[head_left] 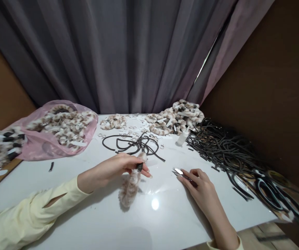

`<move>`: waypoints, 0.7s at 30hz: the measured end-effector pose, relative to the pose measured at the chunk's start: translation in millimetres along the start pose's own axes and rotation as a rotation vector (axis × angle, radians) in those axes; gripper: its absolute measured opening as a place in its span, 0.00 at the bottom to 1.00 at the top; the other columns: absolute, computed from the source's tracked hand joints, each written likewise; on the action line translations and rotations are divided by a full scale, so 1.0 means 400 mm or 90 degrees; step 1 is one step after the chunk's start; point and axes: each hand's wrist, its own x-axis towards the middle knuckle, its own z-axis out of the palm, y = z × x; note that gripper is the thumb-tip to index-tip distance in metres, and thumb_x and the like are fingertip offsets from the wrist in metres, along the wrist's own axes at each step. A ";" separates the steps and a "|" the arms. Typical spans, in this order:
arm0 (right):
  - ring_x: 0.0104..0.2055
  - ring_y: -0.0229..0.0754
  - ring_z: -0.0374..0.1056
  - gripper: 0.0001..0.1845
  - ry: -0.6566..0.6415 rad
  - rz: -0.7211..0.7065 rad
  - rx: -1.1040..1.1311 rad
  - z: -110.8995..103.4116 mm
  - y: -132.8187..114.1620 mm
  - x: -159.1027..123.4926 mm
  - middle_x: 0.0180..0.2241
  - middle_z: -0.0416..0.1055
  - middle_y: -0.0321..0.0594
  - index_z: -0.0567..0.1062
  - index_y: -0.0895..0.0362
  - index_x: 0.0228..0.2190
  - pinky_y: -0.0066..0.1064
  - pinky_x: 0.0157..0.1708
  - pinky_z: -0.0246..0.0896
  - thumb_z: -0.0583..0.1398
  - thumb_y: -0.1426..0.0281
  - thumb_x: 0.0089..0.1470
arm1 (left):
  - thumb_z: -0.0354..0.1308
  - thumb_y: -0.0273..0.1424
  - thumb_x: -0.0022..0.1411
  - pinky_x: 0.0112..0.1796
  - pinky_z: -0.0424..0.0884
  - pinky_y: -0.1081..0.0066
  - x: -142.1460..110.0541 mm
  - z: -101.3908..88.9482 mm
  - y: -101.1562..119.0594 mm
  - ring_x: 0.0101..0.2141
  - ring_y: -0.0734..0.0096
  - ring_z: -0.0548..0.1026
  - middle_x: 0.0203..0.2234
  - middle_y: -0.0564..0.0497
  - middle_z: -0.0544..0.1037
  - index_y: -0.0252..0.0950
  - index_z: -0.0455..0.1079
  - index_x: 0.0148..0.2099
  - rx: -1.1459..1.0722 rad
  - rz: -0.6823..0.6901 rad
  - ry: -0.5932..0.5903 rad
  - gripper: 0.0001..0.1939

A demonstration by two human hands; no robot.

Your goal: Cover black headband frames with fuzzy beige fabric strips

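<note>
My left hand (123, 165) pinches a fluffy white-and-brown furry loop (130, 191) at a dark wrapped band on it. The loop hangs down just above the table, left of the middle. To the right, my right hand (198, 184) is closed around small thread snips (178, 172), whose pointed blades face left and stand a little apart. A gap of bare white table (157, 187) lies between the two hands. Behind my left hand, several dark cords (139, 144) curl on the tabletop.
A pink plastic bag (84, 147) with furry loops lies at left, more loops (188, 113) are heaped at back right. Small metal rings (130, 132) are scattered between. On the right are a small clear bottle (182, 138), a tangle of black cords (219, 146) and large scissors (269, 198).
</note>
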 end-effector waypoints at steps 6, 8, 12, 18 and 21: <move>0.34 0.44 0.64 0.31 -0.018 -0.004 0.011 -0.001 -0.004 0.000 0.32 0.67 0.46 0.78 0.58 0.40 0.36 0.35 0.62 0.48 0.48 0.56 | 0.53 0.39 0.58 0.38 0.63 0.70 -0.008 0.021 0.009 0.40 0.60 0.73 0.36 0.47 0.81 0.37 0.79 0.33 0.158 0.046 0.078 0.15; 0.34 0.45 0.64 0.30 -0.013 -0.004 0.015 0.001 -0.003 -0.001 0.32 0.67 0.46 0.78 0.58 0.40 0.36 0.35 0.62 0.49 0.49 0.56 | 0.54 0.39 0.57 0.41 0.63 0.69 -0.010 0.025 0.019 0.41 0.59 0.73 0.37 0.48 0.80 0.38 0.79 0.34 0.170 0.058 0.085 0.15; 0.35 0.46 0.63 0.28 -0.002 -0.006 0.026 0.007 0.000 -0.002 0.33 0.67 0.47 0.78 0.58 0.39 0.37 0.35 0.61 0.50 0.51 0.57 | 0.53 0.37 0.58 0.43 0.64 0.69 0.018 0.019 0.077 0.43 0.60 0.73 0.38 0.47 0.80 0.36 0.79 0.35 0.183 0.139 0.060 0.14; 0.35 0.46 0.62 0.20 -0.020 0.003 0.030 0.010 -0.012 -0.001 0.32 0.66 0.46 0.78 0.58 0.40 0.40 0.37 0.61 0.53 0.59 0.58 | 0.50 0.31 0.57 0.36 0.65 0.71 0.271 -0.006 0.298 0.34 0.67 0.74 0.32 0.45 0.79 0.30 0.77 0.32 0.320 0.389 0.077 0.15; 0.36 0.46 0.62 0.15 -0.035 0.010 0.036 0.008 -0.016 -0.001 0.33 0.66 0.45 0.77 0.57 0.40 0.41 0.39 0.62 0.55 0.64 0.57 | 0.47 0.31 0.58 0.31 0.63 0.73 0.440 0.004 0.424 0.32 0.70 0.73 0.31 0.44 0.79 0.29 0.76 0.37 0.448 0.451 0.153 0.16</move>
